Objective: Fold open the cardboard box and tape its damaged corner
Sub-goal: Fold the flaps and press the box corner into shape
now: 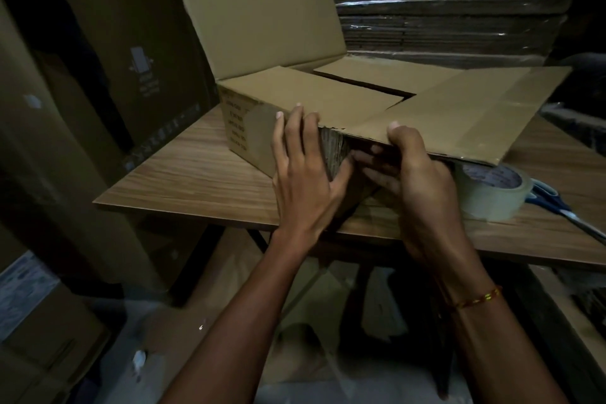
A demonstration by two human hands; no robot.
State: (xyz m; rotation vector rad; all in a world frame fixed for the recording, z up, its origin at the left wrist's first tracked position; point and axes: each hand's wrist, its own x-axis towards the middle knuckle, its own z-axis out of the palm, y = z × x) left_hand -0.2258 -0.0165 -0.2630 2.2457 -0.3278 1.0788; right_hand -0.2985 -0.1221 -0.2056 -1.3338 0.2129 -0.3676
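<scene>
Right grip (411,174) pinching box flap (459,115) edge, left grip (303,170) flat, fingers straight against box (249,128) corner.

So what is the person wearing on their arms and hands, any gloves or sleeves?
No gloves and no sleeves in view: both forearms are bare. The left hand wears nothing. The right hand has a thin red and yellow thread bracelet tied round its wrist. No rings or watch show.

Wood-grain table (183,174). Cardboard box (249,128) stands on it, flaps open. Right of box: tape roll (492,197); just beyond, blue-handled scissors (554,198).
</scene>
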